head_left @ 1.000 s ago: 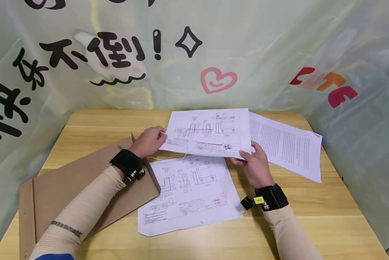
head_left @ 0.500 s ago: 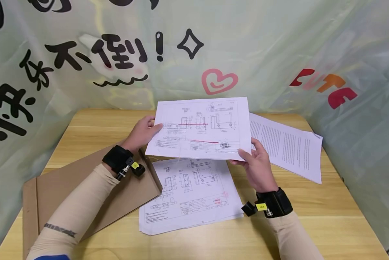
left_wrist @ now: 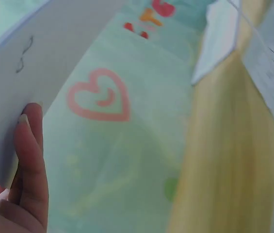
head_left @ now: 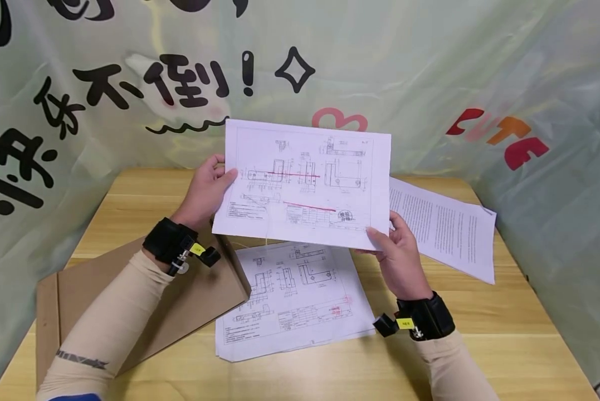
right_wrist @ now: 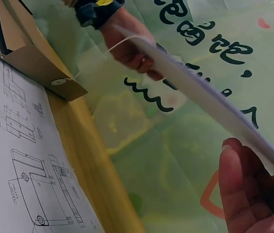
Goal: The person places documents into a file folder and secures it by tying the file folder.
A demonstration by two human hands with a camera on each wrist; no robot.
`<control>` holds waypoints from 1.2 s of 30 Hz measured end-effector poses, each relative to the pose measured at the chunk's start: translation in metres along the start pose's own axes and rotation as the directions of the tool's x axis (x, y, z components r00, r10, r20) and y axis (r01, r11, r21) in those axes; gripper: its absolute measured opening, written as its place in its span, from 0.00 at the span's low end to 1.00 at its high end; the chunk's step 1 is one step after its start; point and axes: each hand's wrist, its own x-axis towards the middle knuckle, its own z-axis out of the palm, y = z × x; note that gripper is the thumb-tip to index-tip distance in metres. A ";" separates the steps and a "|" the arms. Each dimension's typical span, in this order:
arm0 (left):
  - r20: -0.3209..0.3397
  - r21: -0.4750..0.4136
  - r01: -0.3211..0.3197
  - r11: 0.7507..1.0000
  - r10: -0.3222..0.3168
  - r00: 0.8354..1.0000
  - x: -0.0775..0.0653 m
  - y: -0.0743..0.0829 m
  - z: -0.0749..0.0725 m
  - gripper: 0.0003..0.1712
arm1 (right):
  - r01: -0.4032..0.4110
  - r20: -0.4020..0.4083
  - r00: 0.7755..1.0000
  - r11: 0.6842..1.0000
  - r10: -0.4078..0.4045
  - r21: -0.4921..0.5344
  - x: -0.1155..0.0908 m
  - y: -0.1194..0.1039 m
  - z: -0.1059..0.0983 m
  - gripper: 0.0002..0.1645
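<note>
Raised above the table, a thin stack of technical drawings (head_left: 305, 184) with red pen lines is held between both hands. The left hand (head_left: 204, 186) pinches its left edge, thumb on the printed face. At the lower right corner the right hand (head_left: 400, 259) grips it the same way. The left wrist view shows the blank back of the stack (left_wrist: 54, 58) with a small handwritten mark, and fingers (left_wrist: 32, 160) behind it. Below lies another pile of drawings (head_left: 300, 328), partly covered by a brown cardboard file folder (head_left: 179, 312) under the left forearm.
Text-printed sheets (head_left: 445, 234) lie at the right back of the wooden table (head_left: 505, 345). A thin white string (right_wrist: 93, 63) runs from the folder's round button (right_wrist: 59, 82) up toward the held stack. Behind the table hangs a printed cloth backdrop (head_left: 405, 67).
The held stack has risen and tilted up to face the head camera. The left hand has shifted left and up with its edge; the right hand has dropped slightly.
</note>
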 end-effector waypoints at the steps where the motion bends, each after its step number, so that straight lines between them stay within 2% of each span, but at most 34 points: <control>1: -0.015 -0.017 -0.016 1.000 0.016 1.000 -0.001 0.004 -0.002 0.17 | 0.003 0.010 1.000 1.000 -0.003 0.007 0.000 0.000 0.000 0.21; 6: -0.065 -0.136 -0.073 0.988 0.065 0.996 -0.006 0.018 -0.013 0.15 | 0.014 0.053 0.998 0.998 -0.017 0.066 -0.002 -0.001 -0.001 0.12; 9: -0.068 -0.165 -0.073 0.984 0.062 0.996 -0.010 0.021 -0.018 0.14 | 0.024 0.063 0.998 0.996 -0.029 0.082 -0.003 -0.001 -0.002 0.12; 11: -0.053 -0.159 -0.051 0.986 0.043 0.998 -0.013 0.021 -0.021 0.15 | 0.027 0.052 0.998 0.996 -0.032 0.086 -0.004 -0.003 -0.001 0.12; 17: 0.026 -0.065 0.028 0.997 -0.027 0.999 -0.031 0.012 -0.020 0.16 | 0.004 0.031 1.000 0.998 -0.006 0.058 -0.005 -0.008 0.000 0.11; 24: 0.109 -0.059 0.058 0.997 -0.052 0.993 -0.051 0.001 -0.018 0.18 | -0.039 0.079 0.996 0.997 0.044 -0.070 -0.005 -0.011 -0.001 0.24; 28: 0.182 -0.108 0.095 0.990 -0.075 0.981 -0.061 -0.004 -0.017 0.16 | -0.043 0.107 0.993 0.988 0.059 -0.145 -0.005 -0.012 0.001 0.31; 31: 0.244 -0.141 0.129 0.982 -0.092 0.965 -0.067 -0.006 -0.017 0.18 | -0.033 0.112 0.992 0.985 0.052 -0.169 -0.005 -0.012 0.003 0.32; 36: 0.320 -0.122 0.162 0.979 -0.115 0.941 -0.072 -0.010 -0.014 0.25 | -0.019 0.102 0.994 0.983 0.038 -0.185 -0.007 -0.011 0.004 0.31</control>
